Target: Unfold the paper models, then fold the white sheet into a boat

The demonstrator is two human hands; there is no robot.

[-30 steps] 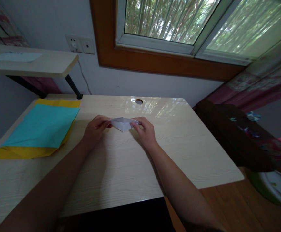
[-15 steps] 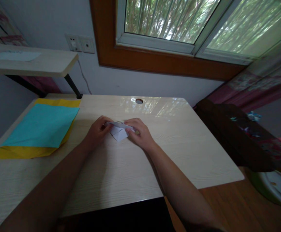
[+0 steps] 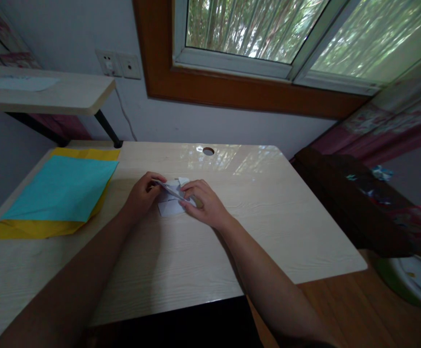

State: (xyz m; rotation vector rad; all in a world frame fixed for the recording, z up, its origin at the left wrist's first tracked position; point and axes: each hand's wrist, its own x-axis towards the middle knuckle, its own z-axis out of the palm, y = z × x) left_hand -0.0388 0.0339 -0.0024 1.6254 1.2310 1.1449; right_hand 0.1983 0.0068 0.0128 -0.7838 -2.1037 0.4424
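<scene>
A small folded piece of white paper [image 3: 169, 199] lies on the light wooden desk [image 3: 195, 251], a little behind its middle. My left hand [image 3: 143, 195] pinches the paper's left upper edge. From the right, my right hand [image 3: 203, 203] grips the same fold, its fingers pressing the paper down toward the desk. Part of the paper is hidden under my right fingers.
A cyan sheet [image 3: 63, 188] lies on a yellow sheet [image 3: 32, 227] at the desk's left. A cable hole [image 3: 208, 151] sits near the back edge. A raised shelf [image 3: 50, 92] stands at far left, a dark chest [image 3: 355, 203] and a bowl [image 3: 413, 280] to the right.
The paper, held spread between both hands above the desk a second ago, has been brought down and flattened. My right hand has moved left over it.
</scene>
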